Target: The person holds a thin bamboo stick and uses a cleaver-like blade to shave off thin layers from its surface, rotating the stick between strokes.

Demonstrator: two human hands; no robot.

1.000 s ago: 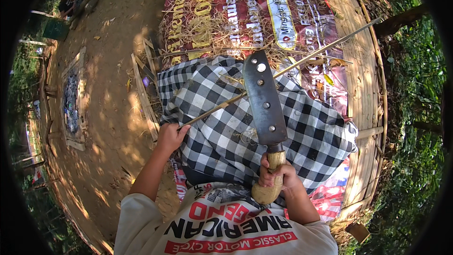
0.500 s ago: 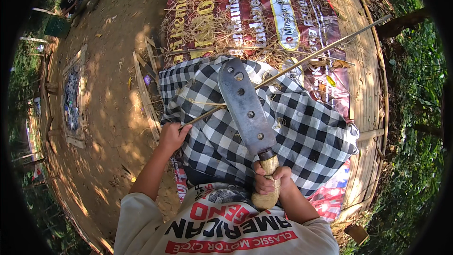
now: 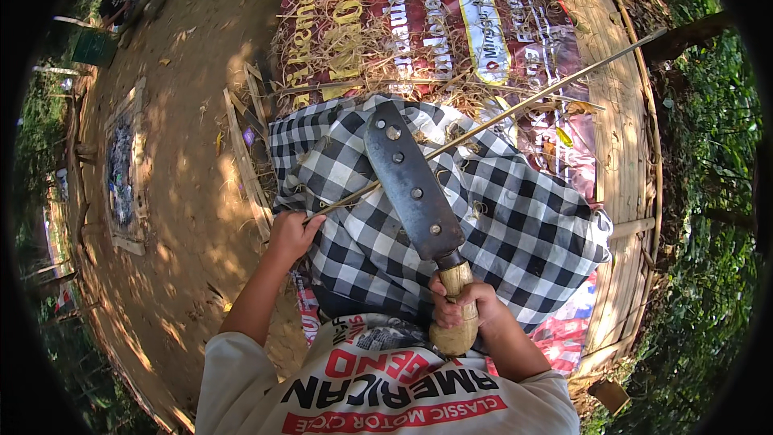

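Observation:
My right hand (image 3: 465,304) is wrapped round the pale wooden handle of a broad machete (image 3: 408,181), whose dark blade has several round holes along it. The blade points away from me and leans a little left, above my lap. A long thin bamboo strip (image 3: 547,101) slants from near left to far right, passing beneath the blade. Its near end is pinched in my left hand (image 3: 291,234). Whether the edge touches the strip I cannot tell. A black-and-white checked cloth (image 3: 523,229) covers my legs under both.
Curly bamboo shavings (image 3: 354,52) litter a dark red printed banner (image 3: 439,16) ahead. Bamboo slats (image 3: 616,113) run along the right edge, with greenery beyond. Split wood pieces (image 3: 245,165) lie left of the cloth on bare earth (image 3: 185,169). A framed pit (image 3: 123,165) is farther left.
The machete has shifted slightly left and toward me. A thin pale shaving beside the blade no longer shows there. My left hand keeps its place on the strip.

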